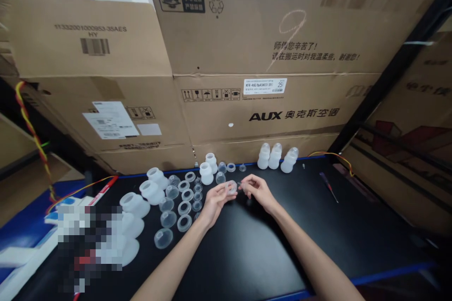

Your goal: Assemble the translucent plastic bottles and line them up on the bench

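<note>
Over the middle of the black table (243,249), my left hand (214,202) holds a clear round ring-like piece (231,187) between thumb and fingers. Just to its right, my right hand (257,191) pinches a small translucent part (243,185), its shape partly hidden by the fingers. The two pieces are close together; whether they touch is unclear. Left of my left hand lie rows of translucent rings (184,209), clear domed caps (168,219) and small nipple-like pieces (197,206). Behind my hands are a ring (230,167) and a small piece (242,167).
Several white bottles (134,204) stand at the left, and two more (206,173) behind my left hand. Three capped bottles (275,156) stand at the back edge. A screwdriver (329,187) lies at the right. Large cardboard (264,28) walls the back.
</note>
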A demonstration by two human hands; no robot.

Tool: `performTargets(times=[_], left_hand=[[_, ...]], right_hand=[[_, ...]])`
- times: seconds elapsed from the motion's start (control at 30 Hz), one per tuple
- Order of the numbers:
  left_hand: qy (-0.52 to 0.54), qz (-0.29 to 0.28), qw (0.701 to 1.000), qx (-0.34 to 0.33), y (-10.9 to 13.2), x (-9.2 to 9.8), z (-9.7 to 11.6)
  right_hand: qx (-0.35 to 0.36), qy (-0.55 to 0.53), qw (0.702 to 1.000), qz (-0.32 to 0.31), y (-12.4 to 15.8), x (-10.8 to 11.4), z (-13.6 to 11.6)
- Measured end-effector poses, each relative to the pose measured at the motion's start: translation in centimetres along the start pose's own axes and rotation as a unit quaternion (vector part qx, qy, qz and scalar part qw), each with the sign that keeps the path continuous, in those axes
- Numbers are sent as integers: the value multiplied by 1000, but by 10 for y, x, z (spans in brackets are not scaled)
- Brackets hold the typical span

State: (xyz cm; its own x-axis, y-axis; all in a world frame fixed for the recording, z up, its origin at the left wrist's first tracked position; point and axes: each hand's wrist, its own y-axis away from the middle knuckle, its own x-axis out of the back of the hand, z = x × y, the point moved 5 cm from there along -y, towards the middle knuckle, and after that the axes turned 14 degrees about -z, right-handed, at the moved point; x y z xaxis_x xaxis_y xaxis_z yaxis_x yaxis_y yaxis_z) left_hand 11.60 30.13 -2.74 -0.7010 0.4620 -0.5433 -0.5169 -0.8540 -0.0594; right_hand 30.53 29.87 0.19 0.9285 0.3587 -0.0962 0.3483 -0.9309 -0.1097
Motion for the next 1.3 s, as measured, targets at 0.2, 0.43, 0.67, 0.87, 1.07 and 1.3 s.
performTargets(times=[0.2, 0.43, 0.67, 0.87, 1.07, 1.3], left_hand=[[-68, -50, 996, 4, 4, -12, 3], [-143, -108, 984, 20, 8, -17, 2], [-139, -117, 983, 14, 8, -14, -6], [-124, -90, 988, 20, 7, -14, -12], [-162, -71, 984, 22, 11, -16, -13], [-155, -61, 986, 13, 9, -24, 0]], right_hand=[[4, 51, 997, -53, 0, -12, 0], [-19, 51, 997, -55, 2, -15, 9], [-26, 54, 995, -84, 6, -18, 12], [-30, 56, 993, -103, 8, -21, 21], [-42, 71, 990, -111, 8, -20, 24], [-37, 20, 997, -61, 2, -17, 17]])
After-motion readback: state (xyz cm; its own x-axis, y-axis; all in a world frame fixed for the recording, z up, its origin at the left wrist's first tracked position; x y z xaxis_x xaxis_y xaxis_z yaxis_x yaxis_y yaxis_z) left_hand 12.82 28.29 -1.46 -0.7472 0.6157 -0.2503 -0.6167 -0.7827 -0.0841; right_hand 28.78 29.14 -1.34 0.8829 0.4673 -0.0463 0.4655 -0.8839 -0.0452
